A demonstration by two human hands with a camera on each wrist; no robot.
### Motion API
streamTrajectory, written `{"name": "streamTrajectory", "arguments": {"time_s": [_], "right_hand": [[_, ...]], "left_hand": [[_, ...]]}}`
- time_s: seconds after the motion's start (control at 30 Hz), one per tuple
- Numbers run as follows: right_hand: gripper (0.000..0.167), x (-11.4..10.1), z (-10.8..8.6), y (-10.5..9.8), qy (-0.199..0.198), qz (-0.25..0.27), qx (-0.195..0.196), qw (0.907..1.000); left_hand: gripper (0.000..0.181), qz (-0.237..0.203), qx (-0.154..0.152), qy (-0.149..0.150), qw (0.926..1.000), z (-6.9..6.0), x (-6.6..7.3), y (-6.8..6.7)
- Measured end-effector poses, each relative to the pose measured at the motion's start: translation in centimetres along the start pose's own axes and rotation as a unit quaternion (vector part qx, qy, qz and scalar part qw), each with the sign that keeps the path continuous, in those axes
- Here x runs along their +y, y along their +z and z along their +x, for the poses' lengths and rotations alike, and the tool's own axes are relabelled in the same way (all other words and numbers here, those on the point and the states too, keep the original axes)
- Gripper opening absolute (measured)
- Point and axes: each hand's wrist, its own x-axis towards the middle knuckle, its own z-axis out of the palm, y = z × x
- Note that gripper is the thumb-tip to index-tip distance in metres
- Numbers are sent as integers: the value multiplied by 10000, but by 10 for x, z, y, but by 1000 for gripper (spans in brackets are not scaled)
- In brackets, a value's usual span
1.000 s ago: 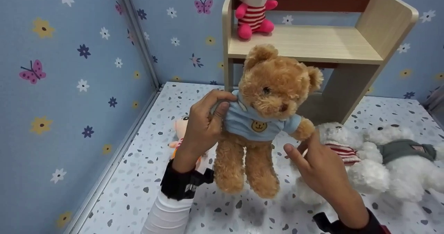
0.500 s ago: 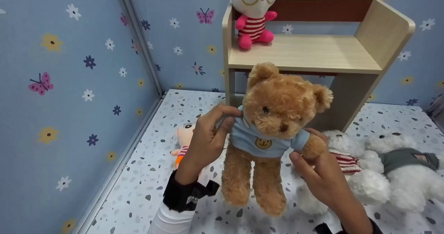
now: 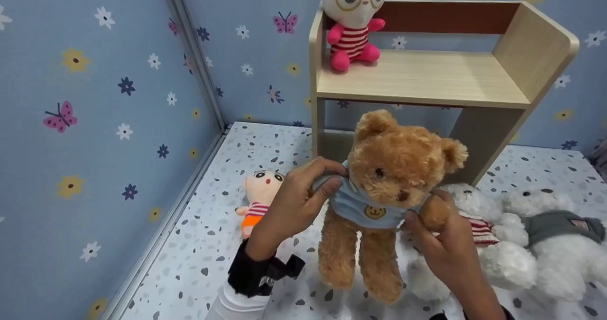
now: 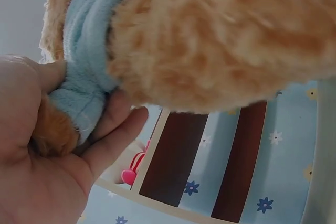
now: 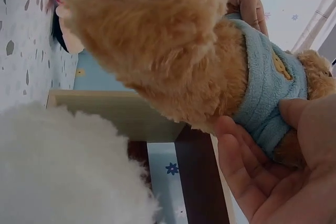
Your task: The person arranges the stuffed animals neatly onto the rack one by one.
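Note:
Between both hands a brown teddy bear in a light blue shirt is held upright, facing forward and tilted slightly. My left hand grips it by the sleeved arm and shoulder, thumb in front. On the other side my right hand holds the bear's other arm, the thumb at the shirt's edge. In the left wrist view the blue sleeve lies between thumb and fingers. The right wrist view has the thumb on the blue shirt and the fingers behind it.
Behind the bear stands a wooden shelf with a pink-and-white plush toy on its left. A small doll in stripes lies left of the left hand. Two white plush bears lie at the right.
The bear and both hands are lower and a little further right in the head view. My right hand has gone from touching the bear's arm to gripping it.

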Motion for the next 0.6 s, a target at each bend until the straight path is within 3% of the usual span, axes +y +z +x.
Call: {"name": "streamTrajectory", "arguments": {"time_s": [0.23,0.6], "right_hand": [[35,-3,-2,3,-68,-138,439,9989],[34,-9,-1,-2,118,-458,456,9978]], "left_hand": [[23,10,-120,-132,9998,-2,2,-3],[25,42,-159,-183,9997,1,7,-2]]}}
